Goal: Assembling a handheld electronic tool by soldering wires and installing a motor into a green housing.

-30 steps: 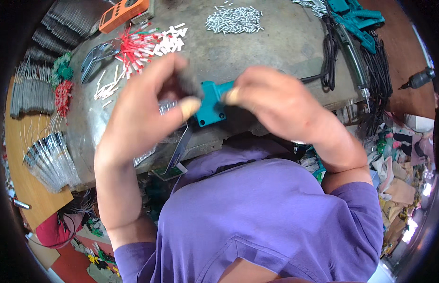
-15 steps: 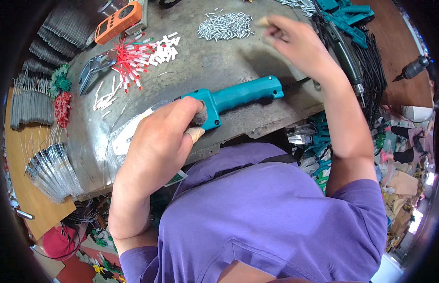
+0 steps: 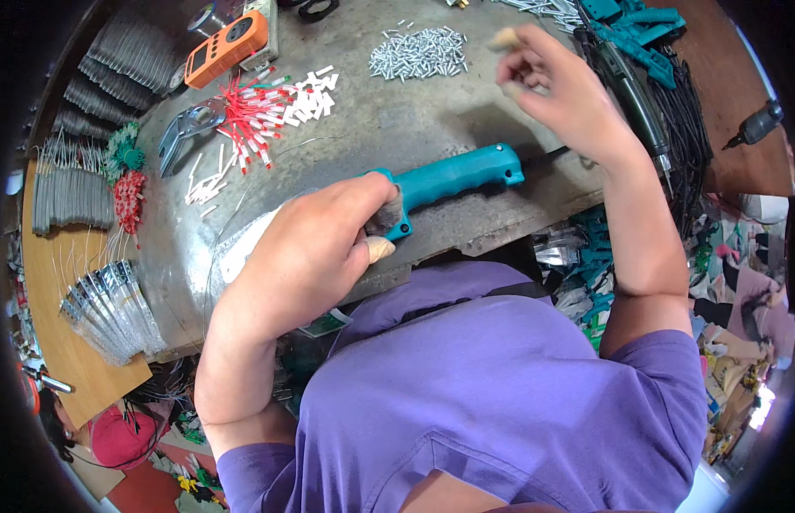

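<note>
We see one big table (image 3: 363, 120), grey, flat and hard, with dark smudges. Near its front edge is one teal tool (image 3: 462, 171). Its handle is long and round and looks like plastic, with wavy bumps along the bottom and two dark holes at the far end.

We count two hands. The left hand (image 3: 308, 244) is bent over the wide end of the tool, palm down, and holds it tight between thumb and fingers. The right hand (image 3: 560, 94) is up over the table, arm bent, fingers curled in. We cannot tell if it pinches anything.

Just left of the right hand is one pile of shiny silver screws (image 3: 419, 54), too many to count. One boxy orange meter (image 3: 228, 50) sits at the back. Next come thin red wires (image 3: 248, 124) in a bundle, and then short white tubes (image 3: 312, 98), many of each. Smallest is one tan finger cover (image 3: 506, 38) on the right hand.
</note>
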`<state>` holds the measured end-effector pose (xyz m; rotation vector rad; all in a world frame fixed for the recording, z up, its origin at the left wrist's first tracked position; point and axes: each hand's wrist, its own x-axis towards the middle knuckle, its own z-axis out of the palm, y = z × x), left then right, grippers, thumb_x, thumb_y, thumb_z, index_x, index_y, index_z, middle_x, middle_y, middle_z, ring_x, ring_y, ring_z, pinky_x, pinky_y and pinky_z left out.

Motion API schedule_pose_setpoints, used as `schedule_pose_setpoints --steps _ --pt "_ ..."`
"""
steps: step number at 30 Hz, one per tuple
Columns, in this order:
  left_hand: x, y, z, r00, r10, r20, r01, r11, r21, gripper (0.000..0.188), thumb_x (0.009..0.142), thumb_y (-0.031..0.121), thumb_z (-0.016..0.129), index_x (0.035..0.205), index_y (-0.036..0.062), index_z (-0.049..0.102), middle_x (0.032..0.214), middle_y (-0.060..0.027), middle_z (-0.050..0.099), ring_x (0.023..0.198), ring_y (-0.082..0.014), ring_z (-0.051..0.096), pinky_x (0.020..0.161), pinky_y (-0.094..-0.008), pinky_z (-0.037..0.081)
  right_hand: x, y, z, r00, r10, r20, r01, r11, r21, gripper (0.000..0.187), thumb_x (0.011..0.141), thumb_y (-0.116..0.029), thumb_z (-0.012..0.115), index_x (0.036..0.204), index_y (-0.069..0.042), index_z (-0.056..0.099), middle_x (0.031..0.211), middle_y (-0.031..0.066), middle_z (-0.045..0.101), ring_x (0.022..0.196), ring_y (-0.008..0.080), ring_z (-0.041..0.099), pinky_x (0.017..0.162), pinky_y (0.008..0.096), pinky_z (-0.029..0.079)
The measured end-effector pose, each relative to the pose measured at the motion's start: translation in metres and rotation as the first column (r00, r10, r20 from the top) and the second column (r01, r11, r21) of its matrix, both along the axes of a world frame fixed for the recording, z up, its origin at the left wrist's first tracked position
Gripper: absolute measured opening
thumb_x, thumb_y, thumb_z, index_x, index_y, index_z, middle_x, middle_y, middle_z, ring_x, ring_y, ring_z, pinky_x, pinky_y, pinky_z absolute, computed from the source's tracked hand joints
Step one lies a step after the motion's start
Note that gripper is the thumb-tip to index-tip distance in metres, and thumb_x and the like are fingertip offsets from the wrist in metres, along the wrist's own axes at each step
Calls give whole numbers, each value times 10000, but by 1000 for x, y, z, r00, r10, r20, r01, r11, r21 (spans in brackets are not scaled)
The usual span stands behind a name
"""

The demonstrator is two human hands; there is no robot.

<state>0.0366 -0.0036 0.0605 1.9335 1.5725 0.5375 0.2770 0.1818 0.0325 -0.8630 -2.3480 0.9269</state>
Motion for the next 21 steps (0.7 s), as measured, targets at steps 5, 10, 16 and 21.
schedule_pose_setpoints --steps 5,10,16,21 --pt "0 9 8 998 -55 -11 54 994 -92 344 735 40 736 1017 19 541 779 -114 580 702 -233 597 650 -348 476 33 -46 -5 979 101 -178 -156 932 -328 457 790 13 639 1226 -31 508 907 85 659 863 168 634 770 314 510" --pt "-13 50 -7 997 73 -5 -71 981 180 407 784 66 715 1140 10 527 914 -117 643 840 -215 633 790 -333 498 28 -58 -7 991 129 -24 -130 991 -12 441 744 87 664 1162 -7 558 856 91 626 770 197 631 694 309 516" --pt "-26 122 -45 974 116 -196 -29 918 397 338 800 53 658 1103 16 511 981 -202 623 925 -379 609 806 -424 486 31 -64 -23 979 198 -46 -147 846 512 390 671 43 741 1041 -21 635 761 111 581 655 289 582 590 370 495" --pt "-25 141 -61 932 77 -354 67 923 378 267 797 14 581 1041 28 473 967 -221 597 940 -428 577 780 -498 459 35 -70 -37 970 240 -49 -144 721 678 231 736 -35 711 964 -10 683 804 96 633 738 239 635 602 332 534"
